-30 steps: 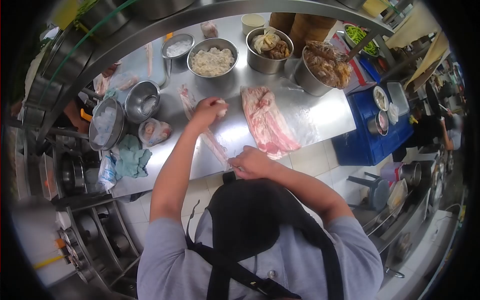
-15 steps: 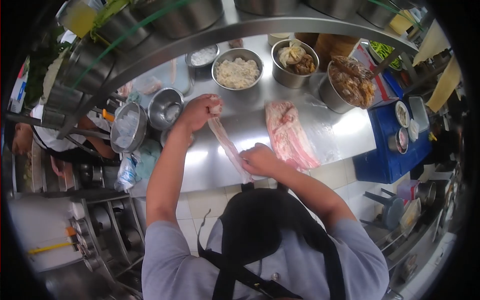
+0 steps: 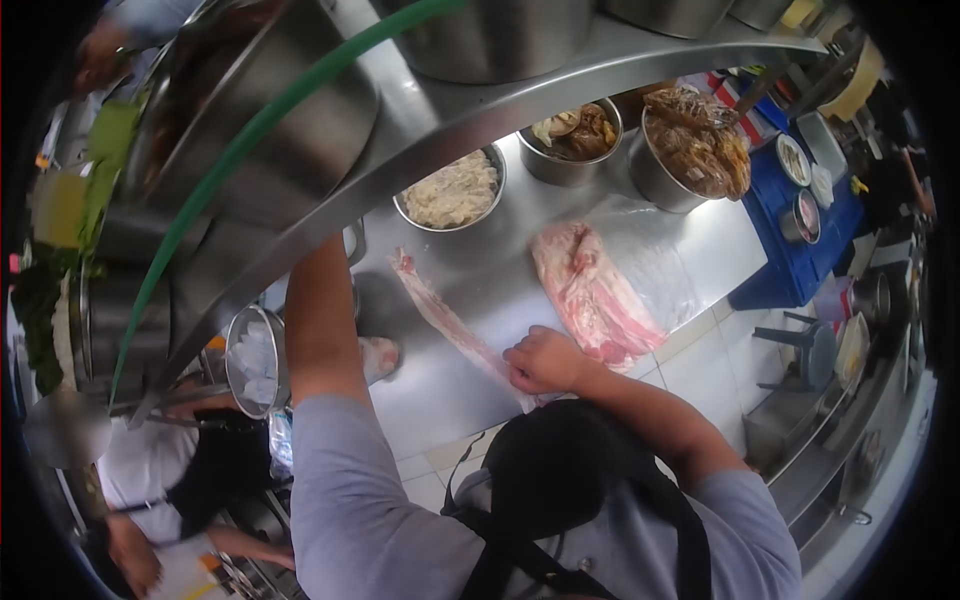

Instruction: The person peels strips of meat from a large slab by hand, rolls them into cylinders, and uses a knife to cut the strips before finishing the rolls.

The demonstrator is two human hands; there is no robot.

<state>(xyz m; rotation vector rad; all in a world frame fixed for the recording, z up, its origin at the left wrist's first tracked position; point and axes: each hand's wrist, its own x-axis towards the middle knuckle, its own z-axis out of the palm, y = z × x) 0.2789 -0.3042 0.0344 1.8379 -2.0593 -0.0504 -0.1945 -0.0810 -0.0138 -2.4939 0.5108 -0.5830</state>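
Observation:
A long, thin strip of pale meat (image 3: 445, 315) lies slanting across the steel table. Its near end is pinched under the curled fingers of my right hand (image 3: 543, 360). My left forearm reaches up beneath the metal shelf, whose edge hides my left hand. A large fatty slab of meat (image 3: 590, 290) rests right of the strip, on clear plastic. Close to my left forearm stands a small jar-like item (image 3: 380, 357), its contents unclear.
A bowl of pale, chunky mixture (image 3: 455, 192) and two pots (image 3: 568, 168) of brown food stand behind the meat. The steel shelf (image 3: 440, 115) crosses overhead. A bowl of clear pieces (image 3: 256, 362) is at left, near another person (image 3: 150, 465). A blue container (image 3: 800, 255) stands at right.
My left hand has let go of the strip's far end and moved up and left under the shelf. The strip's far end now lies on the table. The view has shifted left.

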